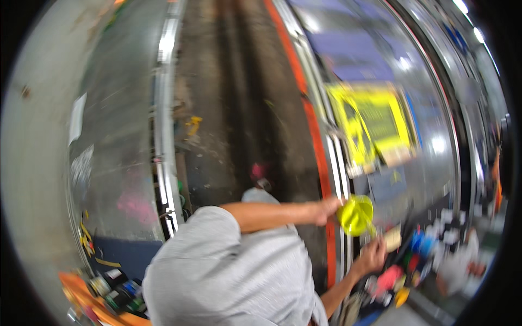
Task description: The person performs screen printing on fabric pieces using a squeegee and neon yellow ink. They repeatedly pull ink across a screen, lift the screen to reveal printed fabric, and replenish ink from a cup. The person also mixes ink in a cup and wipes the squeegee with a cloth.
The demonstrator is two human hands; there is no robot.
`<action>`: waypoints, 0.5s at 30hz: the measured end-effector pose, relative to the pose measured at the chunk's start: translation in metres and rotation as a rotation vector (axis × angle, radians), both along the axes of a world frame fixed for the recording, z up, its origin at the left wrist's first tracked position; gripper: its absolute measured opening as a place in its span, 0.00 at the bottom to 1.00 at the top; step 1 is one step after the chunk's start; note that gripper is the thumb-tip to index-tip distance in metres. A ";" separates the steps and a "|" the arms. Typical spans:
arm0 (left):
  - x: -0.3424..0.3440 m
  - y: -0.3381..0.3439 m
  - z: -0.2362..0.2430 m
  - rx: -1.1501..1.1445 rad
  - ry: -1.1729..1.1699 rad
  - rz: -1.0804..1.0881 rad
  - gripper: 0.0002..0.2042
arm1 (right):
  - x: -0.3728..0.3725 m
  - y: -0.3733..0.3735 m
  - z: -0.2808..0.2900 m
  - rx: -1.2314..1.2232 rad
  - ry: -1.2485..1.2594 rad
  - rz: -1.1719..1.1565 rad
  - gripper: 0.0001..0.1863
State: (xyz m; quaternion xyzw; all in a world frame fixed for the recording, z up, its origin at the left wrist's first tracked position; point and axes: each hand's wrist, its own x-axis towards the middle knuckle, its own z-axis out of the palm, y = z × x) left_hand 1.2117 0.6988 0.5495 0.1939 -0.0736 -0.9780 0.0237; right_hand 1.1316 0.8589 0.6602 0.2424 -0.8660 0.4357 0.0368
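Observation:
My left hand [324, 211] reaches across to the right, its fingers closed on the near side of a yellow-green tub [356, 215]. The tub is held tilted beside the metal rail of the right-hand table. Just below it, my right hand [374, 254] is closed too. A short, thin yellowish streak runs between that hand and the tub. A pale, flat, block-like piece [393, 238] shows right beside the fingers. Motion blur hides what the right hand grips.
A bright yellow rectangular frame [402, 117] lies on the right table [429, 155], which also carries purple sheets [353, 51]. An aisle floor [239, 108] runs between this and the left table [117, 179]. Containers [386, 280] clutter the lower right, near another person [457, 269].

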 end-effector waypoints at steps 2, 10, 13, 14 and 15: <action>-0.010 -0.039 0.023 -0.010 -0.011 0.030 0.17 | -0.025 -0.034 0.006 0.124 0.058 0.054 0.09; -0.047 -0.060 0.015 -0.091 -0.041 -0.010 0.19 | -0.065 -0.065 0.010 -0.339 -0.326 0.066 0.06; -0.048 -0.065 0.016 -0.087 -0.057 -0.039 0.20 | -0.067 -0.062 0.008 0.068 0.075 0.133 0.06; -0.049 -0.066 0.018 -0.091 -0.058 -0.041 0.20 | -0.062 -0.061 0.002 0.054 -0.058 0.081 0.07; -0.050 -0.065 0.019 -0.097 -0.050 -0.056 0.20 | -0.057 -0.060 -0.003 0.037 -0.192 0.030 0.08</action>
